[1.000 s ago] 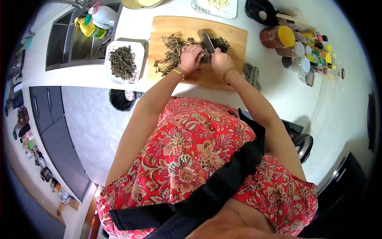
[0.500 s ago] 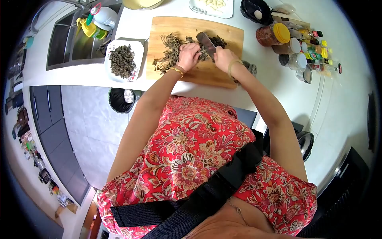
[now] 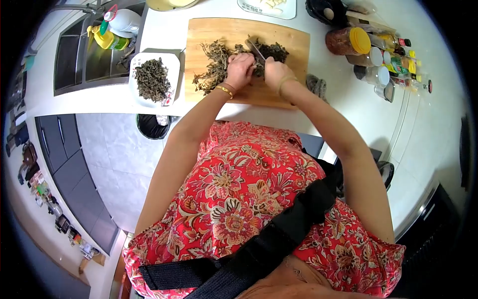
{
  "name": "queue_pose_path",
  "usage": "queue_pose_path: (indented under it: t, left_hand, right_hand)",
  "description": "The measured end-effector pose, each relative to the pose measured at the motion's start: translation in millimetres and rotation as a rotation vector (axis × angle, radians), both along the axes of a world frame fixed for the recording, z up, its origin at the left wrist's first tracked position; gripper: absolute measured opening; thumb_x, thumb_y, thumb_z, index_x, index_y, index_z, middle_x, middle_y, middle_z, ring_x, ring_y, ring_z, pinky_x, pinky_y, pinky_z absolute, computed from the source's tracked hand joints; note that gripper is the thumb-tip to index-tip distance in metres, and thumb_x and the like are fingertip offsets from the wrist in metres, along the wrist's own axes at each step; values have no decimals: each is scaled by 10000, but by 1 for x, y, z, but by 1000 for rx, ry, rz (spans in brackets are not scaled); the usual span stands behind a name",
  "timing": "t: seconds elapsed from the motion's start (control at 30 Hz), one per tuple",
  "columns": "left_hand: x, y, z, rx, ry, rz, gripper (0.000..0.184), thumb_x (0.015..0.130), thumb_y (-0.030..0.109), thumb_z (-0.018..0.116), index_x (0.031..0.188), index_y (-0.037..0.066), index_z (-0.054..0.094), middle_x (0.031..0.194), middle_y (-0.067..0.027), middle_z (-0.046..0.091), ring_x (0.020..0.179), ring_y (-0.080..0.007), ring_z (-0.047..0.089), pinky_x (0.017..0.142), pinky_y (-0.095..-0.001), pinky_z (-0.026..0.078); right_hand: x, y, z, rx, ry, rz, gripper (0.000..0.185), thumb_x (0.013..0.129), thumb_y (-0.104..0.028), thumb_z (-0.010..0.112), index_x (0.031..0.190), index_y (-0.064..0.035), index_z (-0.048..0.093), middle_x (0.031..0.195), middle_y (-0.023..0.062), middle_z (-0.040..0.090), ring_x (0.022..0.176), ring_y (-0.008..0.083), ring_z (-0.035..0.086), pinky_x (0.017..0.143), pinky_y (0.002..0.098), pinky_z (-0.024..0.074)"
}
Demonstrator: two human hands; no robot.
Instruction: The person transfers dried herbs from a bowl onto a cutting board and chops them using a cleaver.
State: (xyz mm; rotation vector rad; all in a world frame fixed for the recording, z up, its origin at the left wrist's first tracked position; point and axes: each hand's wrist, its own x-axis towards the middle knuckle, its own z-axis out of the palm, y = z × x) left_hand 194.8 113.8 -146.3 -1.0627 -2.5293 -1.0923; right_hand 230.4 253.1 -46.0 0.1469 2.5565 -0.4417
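Note:
A wooden cutting board (image 3: 284,31) carries dark, wilted, stringy greens (image 3: 213,74) on its left half. My left hand (image 3: 240,70) presses on their right end with its fingers curled over them. My right hand (image 3: 277,73) grips the handle of a kitchen knife (image 3: 255,49), whose blade stands nearly on edge just right of my left fingers. Chopped greens (image 3: 275,51) are heaped on the far side of the blade. What lies under my left fingers is partly hidden.
Left of the board sits a white plate (image 3: 174,62) of chopped dark greens, beside a sink (image 3: 69,67) with bottles. At the back is a white dish (image 3: 286,11) with pale pieces. Several jars and bottles, including a yellow-lidded jar (image 3: 343,41), stand at the right. A grey cloth-like item (image 3: 316,85) lies beside the board.
The knife blade has turned from showing its broad side to nearly upright edge-on. More chopped greens show to its right. The whole view has shifted slightly.

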Motion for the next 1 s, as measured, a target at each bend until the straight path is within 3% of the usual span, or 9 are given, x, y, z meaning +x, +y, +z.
queue_pose_path:
  t: [0.27, 0.43, 0.53, 0.57, 0.77, 1.0]
  left_hand:
    - [0, 2, 4, -11, 35, 5, 153, 685, 85, 609, 815, 92, 529, 867, -55, 567, 825, -248, 543, 729, -361, 366]
    - [0, -6, 2, 28, -9, 11, 158, 682, 82, 643, 813, 77, 556, 857, -58, 565, 831, -247, 546, 745, -356, 377]
    - [-1, -6, -4, 35, -10, 21, 139, 695, 83, 652, 811, 63, 579, 873, -63, 569, 853, -252, 548, 756, -358, 397]
    - [-2, -6, -6, 30, -11, 31, 140, 695, 83, 652, 814, 63, 581, 878, -64, 569, 859, -254, 547, 756, -359, 398]
    - [-4, -8, -9, 18, -29, 39, 139, 700, 79, 651, 819, 67, 580, 881, -65, 570, 858, -258, 546, 753, -362, 397]
    - [-3, -8, -3, 5, -21, 13, 139, 698, 61, 648, 813, 68, 570, 861, -63, 576, 834, -253, 550, 739, -354, 391]
  right_hand:
    - [14, 11, -36, -94, 179, -85, 168, 842, -121, 389, 924, 20, 427, 805, 261, 598, 771, 426, 586, 701, 504, 457]
    - [17, 15, -16, -125, 307, -54, 218, 876, -204, 404, 899, 8, 452, 756, 244, 598, 738, 415, 589, 667, 499, 461]
    - [23, 12, 15, -109, 245, -33, 205, 865, -189, 415, 883, 9, 461, 743, 246, 596, 727, 414, 590, 659, 496, 464]
    - [22, 13, 13, -102, 216, -3, 175, 846, -137, 413, 890, 23, 466, 769, 259, 596, 755, 408, 594, 680, 487, 468]
    - [20, 16, -17, -51, 206, 23, 170, 845, -172, 443, 869, -5, 463, 723, 250, 584, 726, 421, 576, 661, 499, 453]
    - [11, 18, -8, -77, 175, 0, 192, 840, -184, 455, 847, 6, 481, 749, 256, 584, 730, 419, 576, 673, 488, 457]
